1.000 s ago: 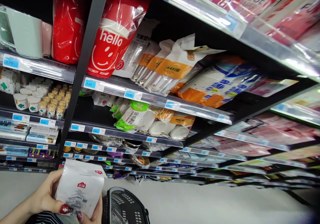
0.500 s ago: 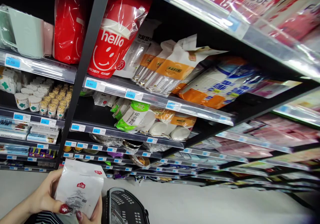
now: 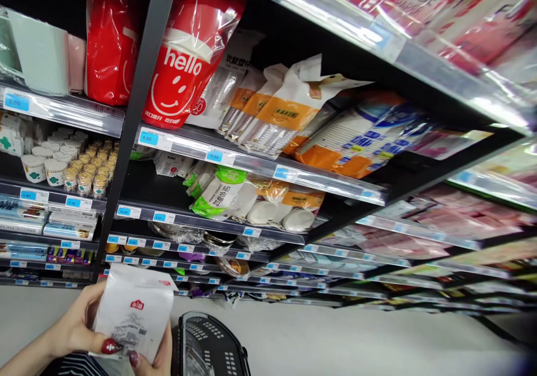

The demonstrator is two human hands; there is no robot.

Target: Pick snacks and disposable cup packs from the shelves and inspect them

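Note:
Low at the left of the view I hold a small white packet [image 3: 135, 311] with a red logo and printed text. My left hand [image 3: 78, 324] grips its left edge, thumb with a dark red nail pressed on the front. My right hand [image 3: 157, 356] holds it from below, only a few fingers showing at the frame's bottom edge. A black shopping basket [image 3: 212, 345] hangs just right of the packet, partly cut off.
Black store shelves [image 3: 260, 166] with blue price tags fill the view. A red "hello" cup pack [image 3: 188, 57] and orange-white packs [image 3: 277, 113] sit above. Small jars [image 3: 90, 169] stand at left. Grey floor [image 3: 356, 337] lies at lower right.
The view has shifted slightly; the packet and both hands stay in nearly the same place, packet tilted a touch.

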